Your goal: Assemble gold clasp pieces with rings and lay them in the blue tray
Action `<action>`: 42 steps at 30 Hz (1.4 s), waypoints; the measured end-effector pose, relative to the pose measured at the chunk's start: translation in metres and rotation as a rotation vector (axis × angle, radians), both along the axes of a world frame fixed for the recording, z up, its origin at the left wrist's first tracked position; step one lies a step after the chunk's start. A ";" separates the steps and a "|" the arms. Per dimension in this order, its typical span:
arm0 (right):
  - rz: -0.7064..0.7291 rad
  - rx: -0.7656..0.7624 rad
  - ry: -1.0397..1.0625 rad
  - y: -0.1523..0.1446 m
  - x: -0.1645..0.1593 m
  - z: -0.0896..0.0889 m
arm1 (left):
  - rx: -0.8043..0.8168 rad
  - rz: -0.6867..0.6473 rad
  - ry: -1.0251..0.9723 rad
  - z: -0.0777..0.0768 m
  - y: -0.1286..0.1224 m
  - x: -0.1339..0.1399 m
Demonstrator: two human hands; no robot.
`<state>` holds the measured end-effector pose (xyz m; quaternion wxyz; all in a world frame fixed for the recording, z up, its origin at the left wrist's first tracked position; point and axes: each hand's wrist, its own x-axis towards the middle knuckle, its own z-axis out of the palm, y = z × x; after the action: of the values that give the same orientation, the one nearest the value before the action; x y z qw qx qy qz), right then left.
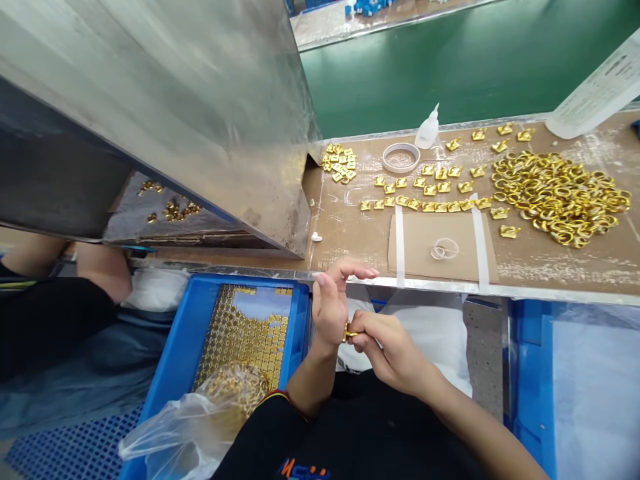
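Observation:
My right hand [387, 340] is closed in a pinch on a small gold-coloured metal piece [349, 333]. That piece touches the heel of my left hand [333, 300], near the wrist. My left hand is raised, its fingers stretched out, with nothing in its grasp. Beyond my hands a cardboard pad [440, 263] is taped to the bench, with thin clear rings [445, 249] on it. Small gold pieces [441, 207] stand in rows behind the pad. A heap of gold rings [560, 193] lies to the right, and a pile of square gold pieces [340, 163] at the left.
A metal housing [225, 120] blocks the left. Behind the rows are a tape roll [401, 158], a dropper bottle [428, 130] and a larger bottle [595, 93]. A blue crate [167, 360] holds gold pieces and a plastic bag [200, 427]. Another person's arm [103, 267] shows at left.

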<state>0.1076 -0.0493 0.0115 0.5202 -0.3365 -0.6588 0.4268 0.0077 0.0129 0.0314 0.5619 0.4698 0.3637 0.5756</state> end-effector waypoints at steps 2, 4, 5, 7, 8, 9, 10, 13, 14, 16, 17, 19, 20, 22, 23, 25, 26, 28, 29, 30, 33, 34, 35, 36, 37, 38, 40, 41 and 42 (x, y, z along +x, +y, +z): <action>0.027 -0.013 0.009 0.001 0.002 0.001 | 0.038 -0.024 0.031 0.002 0.000 -0.001; 0.045 -0.026 0.004 0.002 0.004 0.002 | 0.044 -0.048 0.051 0.003 0.000 -0.002; 0.046 -0.033 -0.007 0.002 0.004 0.002 | 0.049 -0.052 0.062 0.002 0.001 -0.002; 0.035 -0.044 -0.031 0.003 0.005 0.002 | 0.057 -0.075 0.079 0.001 0.001 -0.002; 0.027 -0.049 -0.043 0.003 0.005 0.002 | 0.053 -0.097 0.079 0.000 0.002 -0.002; 0.019 -0.052 -0.052 0.003 0.005 0.002 | 0.045 -0.121 0.074 -0.001 0.002 -0.002; 0.011 -0.052 -0.057 0.003 0.005 0.002 | 0.033 -0.139 0.068 -0.001 0.002 -0.002; -0.002 -0.045 -0.065 0.003 0.004 0.001 | -0.005 -0.171 0.048 -0.002 0.002 -0.002; -0.003 -0.044 -0.068 0.003 0.004 0.001 | -0.020 -0.175 0.046 -0.002 0.002 -0.002; -0.001 -0.046 -0.078 0.003 0.003 0.000 | -0.054 -0.176 0.053 -0.003 0.001 -0.003; -0.001 -0.048 -0.080 0.003 0.003 0.000 | -0.073 -0.175 0.059 -0.003 0.001 -0.003; -0.009 -0.058 -0.074 0.003 0.002 -0.002 | -0.102 -0.170 0.072 -0.005 0.002 -0.004; -0.018 -0.066 -0.072 0.003 0.002 -0.003 | -0.112 -0.158 0.074 -0.006 0.002 -0.003; -0.044 -0.108 -0.073 0.005 0.001 -0.005 | -0.135 -0.103 0.070 -0.010 0.004 -0.002; -0.051 -0.139 -0.066 0.006 0.001 -0.006 | -0.147 -0.053 0.062 -0.011 0.006 -0.001; -0.033 -0.235 -0.015 0.010 -0.001 -0.008 | -0.167 0.064 0.035 -0.014 0.009 0.001; -0.012 -0.302 0.034 0.011 -0.001 -0.008 | -0.174 0.113 0.020 -0.014 0.011 0.002; 0.040 -0.450 0.154 0.015 -0.003 -0.008 | -0.179 0.163 -0.007 -0.015 0.014 0.003; 0.060 -0.521 0.208 0.016 -0.004 -0.008 | -0.180 0.164 -0.016 -0.015 0.015 0.003; 0.072 -0.577 0.253 0.018 -0.005 -0.007 | -0.180 0.160 -0.022 -0.014 0.015 0.004; 0.100 -0.664 0.327 0.020 -0.007 -0.005 | -0.181 0.144 -0.033 -0.013 0.015 0.003; 0.109 -0.678 0.337 0.020 -0.007 -0.004 | -0.182 0.138 -0.037 -0.013 0.015 0.002; 0.119 -0.689 0.343 0.020 -0.007 -0.003 | -0.185 0.132 -0.037 -0.012 0.014 0.002; 0.130 -0.697 0.343 0.020 -0.007 -0.003 | -0.189 0.124 -0.031 -0.012 0.014 0.001; 0.135 -0.703 0.339 0.020 -0.007 -0.003 | -0.193 0.114 -0.023 -0.012 0.013 0.001; 0.132 -0.703 0.328 0.020 -0.006 -0.003 | -0.196 0.106 -0.013 -0.012 0.013 0.001; 0.106 -0.679 0.283 0.020 -0.006 -0.003 | -0.193 0.097 -0.002 -0.012 0.012 0.000; 0.085 -0.652 0.256 0.020 -0.006 -0.004 | -0.184 0.096 0.000 -0.013 0.012 0.000; 0.060 -0.617 0.231 0.020 -0.006 -0.004 | -0.174 0.096 0.001 -0.013 0.013 -0.001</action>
<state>0.1013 -0.0293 0.0076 0.4521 -0.4079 -0.4449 0.6568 0.0071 0.0256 0.0180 0.5723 0.4015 0.4349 0.5675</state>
